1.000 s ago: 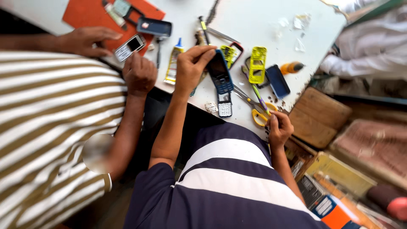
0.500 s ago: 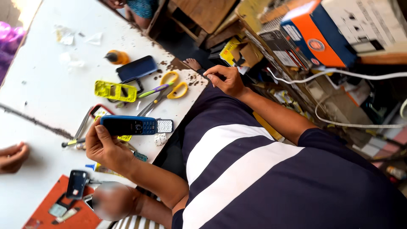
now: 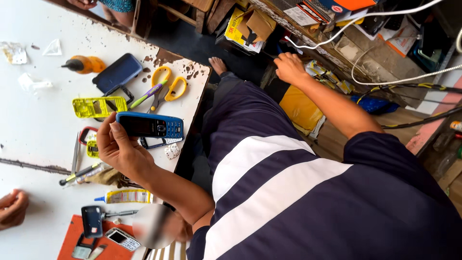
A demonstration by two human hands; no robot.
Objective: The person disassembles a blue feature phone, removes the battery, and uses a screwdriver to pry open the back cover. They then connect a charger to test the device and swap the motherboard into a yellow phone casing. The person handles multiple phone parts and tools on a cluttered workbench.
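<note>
While the left hand holds the blue keypad phone just above the white tabletop, near its right edge, the right hand reaches well away from the table toward the cluttered shelf of boxes and cables on the person's right. Left hand: fingers curled behind the phone, thumb pressed on the screen end, so it is closed around the handset. Right hand: loosely curled at the shelf edge; whether it has hold of anything cannot be told from this view. Phone orientation: long axis runs roughly parallel to the near-right table edge, screen end at the thumb, keypad end pointing toward the table's right edge, face turned up toward the camera. Handling judgement: small, light, rigid plastic shell; smooth sides likely a little slippery; screen is the fragile part, so the best hold is across the two long edges, clear of the glass and keys. Around it on the tabletop: yellow-handled scissors near the chipped right corner, a purple-handled tool just beside them, a yellow phone frame, a dark blue phone cover, an orange bottle farther in, a glue tube and an orange mat with another handset toward the near edge. Another person's hand rests at the left edge.
</note>
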